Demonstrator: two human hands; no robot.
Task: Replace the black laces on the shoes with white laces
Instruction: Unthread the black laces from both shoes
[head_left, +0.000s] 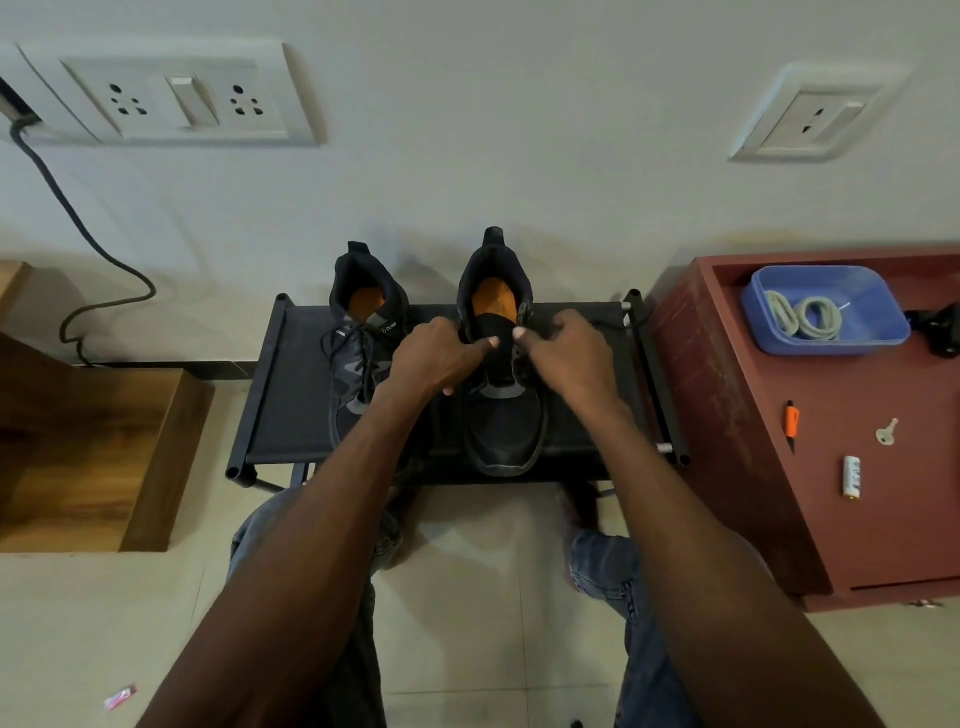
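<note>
A pale wall with white sockets (171, 98) rises above a tiled floor (467, 597). A maroon cabinet (727, 415) carries a blue plastic tub (872, 312) of coiled white laces (802, 317). On the low black fabric table (291, 405) stand two black shoes: the left shoe (358, 358) laced, the right shoe (501, 415) with its tongue pinched by the left hand (436, 358) and right hand (569, 358).

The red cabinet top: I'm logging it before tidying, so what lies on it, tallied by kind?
Blue tray holding coiled white laces: 1
Orange-and-black pen-like tool: 1
Key: 1
Battery: 1
Black object at the frame edge, unidentifiable: 1
Total: 5
</note>
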